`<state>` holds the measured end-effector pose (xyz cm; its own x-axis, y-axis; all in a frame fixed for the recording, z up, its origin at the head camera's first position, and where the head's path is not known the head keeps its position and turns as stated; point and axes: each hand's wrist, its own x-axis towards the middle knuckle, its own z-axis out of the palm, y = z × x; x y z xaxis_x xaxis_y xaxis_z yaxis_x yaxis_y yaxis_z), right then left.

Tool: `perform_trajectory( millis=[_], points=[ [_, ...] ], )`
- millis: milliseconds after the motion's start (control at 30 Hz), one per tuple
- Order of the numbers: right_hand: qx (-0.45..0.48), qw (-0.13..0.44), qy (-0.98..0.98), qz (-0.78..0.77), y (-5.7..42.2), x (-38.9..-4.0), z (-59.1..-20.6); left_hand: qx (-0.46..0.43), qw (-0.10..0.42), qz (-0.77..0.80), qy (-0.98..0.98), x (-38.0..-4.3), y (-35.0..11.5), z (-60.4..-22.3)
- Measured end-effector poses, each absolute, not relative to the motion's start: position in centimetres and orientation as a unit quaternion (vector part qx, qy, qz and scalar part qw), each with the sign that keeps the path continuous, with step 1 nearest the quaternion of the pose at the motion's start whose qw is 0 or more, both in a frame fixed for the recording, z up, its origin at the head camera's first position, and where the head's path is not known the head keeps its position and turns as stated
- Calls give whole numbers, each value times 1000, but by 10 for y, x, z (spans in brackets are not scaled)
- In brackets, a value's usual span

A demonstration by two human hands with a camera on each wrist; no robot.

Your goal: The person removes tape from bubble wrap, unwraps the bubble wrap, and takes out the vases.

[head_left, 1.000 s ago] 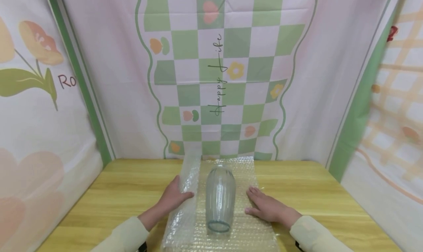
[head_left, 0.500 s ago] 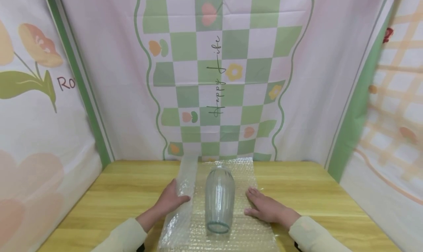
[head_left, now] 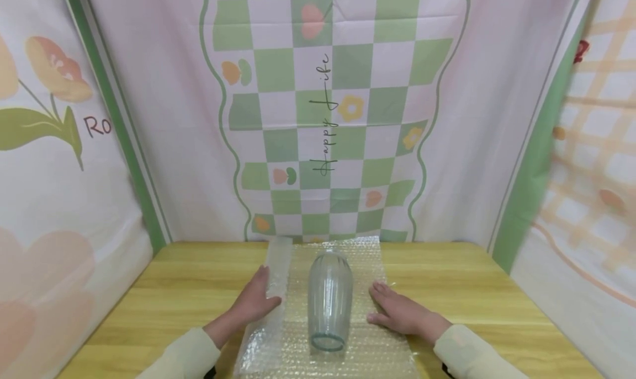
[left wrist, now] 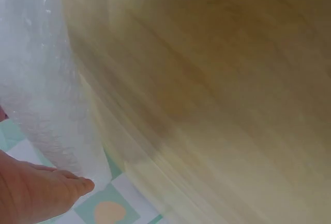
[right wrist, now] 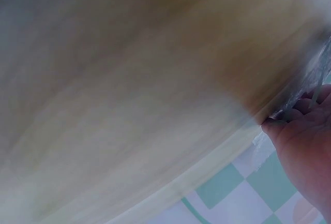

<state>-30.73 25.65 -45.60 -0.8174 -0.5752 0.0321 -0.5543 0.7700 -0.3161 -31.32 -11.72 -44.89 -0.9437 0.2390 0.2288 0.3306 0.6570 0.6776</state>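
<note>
A clear glass vase [head_left: 330,299] lies on its side between my hands, its round greenish end toward me. Beneath it spreads bubble wrap [head_left: 365,343], with a cloudier strip [head_left: 273,326] along its left side. My left hand [head_left: 254,297] touches that strip, the thumb reaching across it and the other fingers along its outer edge. In the left wrist view, the fingers [left wrist: 72,185] look fairly straight beside the wrap. My right hand [head_left: 401,310] rests on the wrap's right edge, palm down. The right wrist view shows its fingers [right wrist: 295,114] against the wrap, partly hidden.
A yellow wood-grain table [head_left: 454,279] carries everything. Behind it hangs a green-and-white checkered cloth [head_left: 318,153], which the far end of the wrap nearly meets. Printed curtains [head_left: 64,202] enclose the left and right sides.
The left hand has shifted slightly left, and the cloudy strip has moved left and lies lower. More wrap shows left of the vase. The right hand and vase stay nearly still.
</note>
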Motion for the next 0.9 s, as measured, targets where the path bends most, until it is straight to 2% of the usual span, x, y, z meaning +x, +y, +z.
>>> perform_trajectory(
  millis=[567, 900],
  points=[
    [-299, 34, 940, -159, 256, -306, -455, -136, 21, -342, -929, -314, -118, -451],
    [-303, 29, 940, -157, 255, -305, -453, -137, 19, -350, -926, -312, -124, -448]
  ],
)
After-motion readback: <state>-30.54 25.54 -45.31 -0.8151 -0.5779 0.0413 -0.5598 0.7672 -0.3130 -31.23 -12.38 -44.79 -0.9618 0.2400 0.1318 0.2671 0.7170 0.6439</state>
